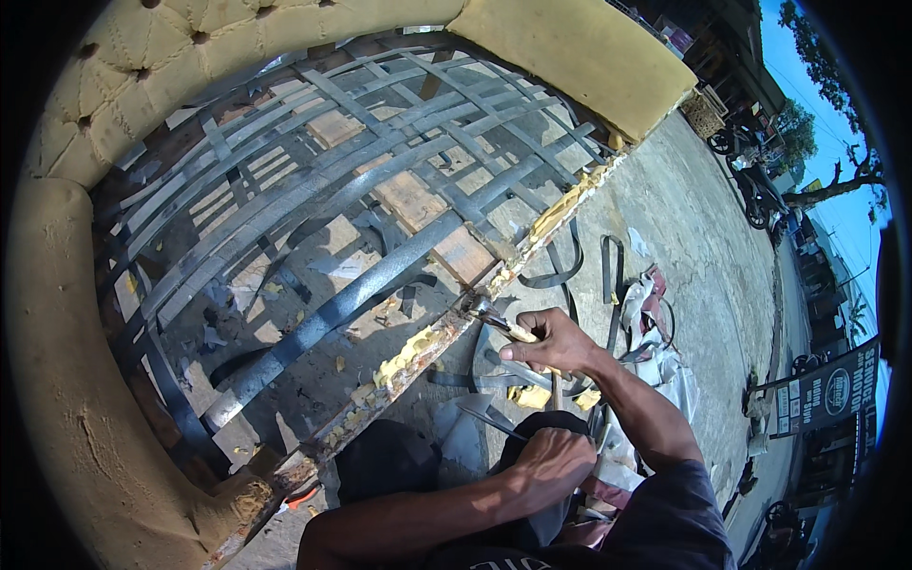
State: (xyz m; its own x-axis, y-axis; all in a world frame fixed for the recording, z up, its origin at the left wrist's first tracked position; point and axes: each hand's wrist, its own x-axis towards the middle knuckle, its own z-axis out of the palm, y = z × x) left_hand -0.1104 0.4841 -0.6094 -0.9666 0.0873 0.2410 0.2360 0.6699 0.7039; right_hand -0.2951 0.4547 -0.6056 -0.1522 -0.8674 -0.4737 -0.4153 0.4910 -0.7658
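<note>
In front of me is a sofa frame with a bare wooden front rail [427, 353], crusted with torn yellow foam. Grey-black webbing straps [332, 309] are woven across the seat opening behind it. My right hand [556, 342] is closed round a short tool [496, 318] with a shiny metal end and a pale handle; its metal end meets the rail. Lower down, my left hand [559, 459] is a fist, knuckles up, near my knee. A thin dark strip [492, 421] runs toward that fist. What the fist grips is hidden.
Yellow foam covers the backrest [199, 38] and both arms [579, 62] of the sofa. Loose strap pieces [613, 271] and torn cover fabric [655, 356] litter the concrete floor [703, 256]. Wooden boards [408, 199] show below the webbing. Parked motorcycles [755, 190] stand at far right.
</note>
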